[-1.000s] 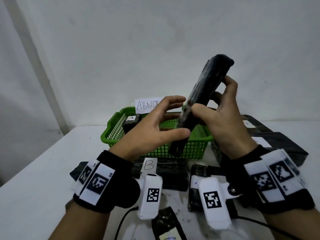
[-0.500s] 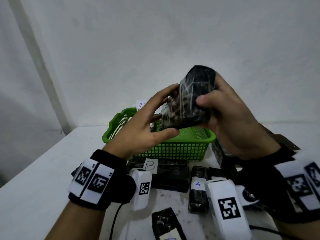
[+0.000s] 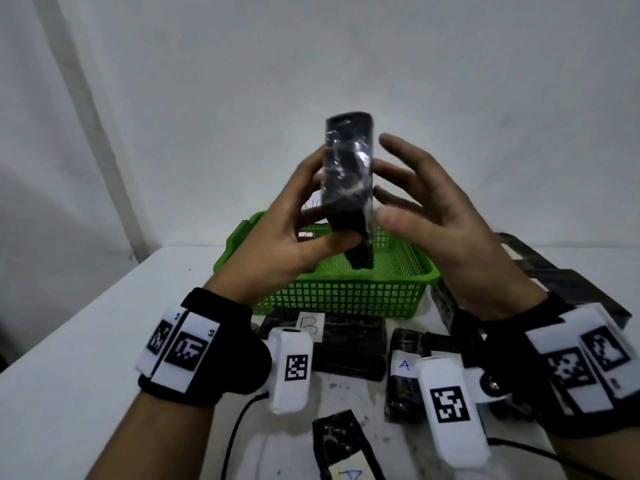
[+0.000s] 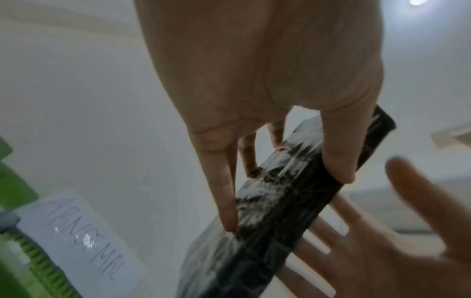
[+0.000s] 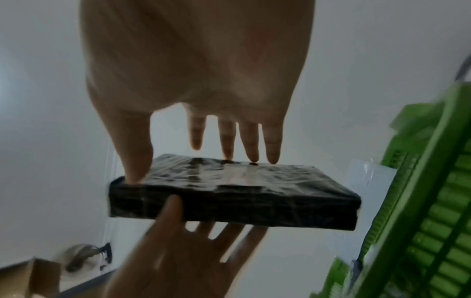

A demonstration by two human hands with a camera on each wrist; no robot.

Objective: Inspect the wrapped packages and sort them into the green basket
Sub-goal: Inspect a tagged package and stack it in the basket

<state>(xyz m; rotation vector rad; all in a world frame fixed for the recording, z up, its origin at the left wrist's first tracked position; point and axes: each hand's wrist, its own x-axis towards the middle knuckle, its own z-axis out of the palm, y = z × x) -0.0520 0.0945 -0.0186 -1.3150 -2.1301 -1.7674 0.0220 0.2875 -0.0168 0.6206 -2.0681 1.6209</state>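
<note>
A black package wrapped in clear film (image 3: 348, 174) stands upright in the air above the green basket (image 3: 363, 277). My left hand (image 3: 308, 209) grips its lower half, thumb on the near edge and fingers (image 4: 224, 191) on the far face. My right hand (image 3: 408, 188) is open with its fingers spread, and the straight fingertips (image 5: 251, 149) only touch the package (image 5: 229, 197). In the left wrist view the package (image 4: 275, 211) runs diagonally between both hands. The package's label side is hidden.
More black packages lie on the white table in front of the basket: one marked B (image 3: 349, 344), one marked A (image 3: 403, 379), another at the near edge (image 3: 341, 441). Larger ones are stacked at the right (image 3: 571, 282). A handwritten paper label (image 4: 84, 238) stands behind the basket.
The package has turned from tilted to upright. My right hand has let go of it and opened, while my left hand has taken hold of it.
</note>
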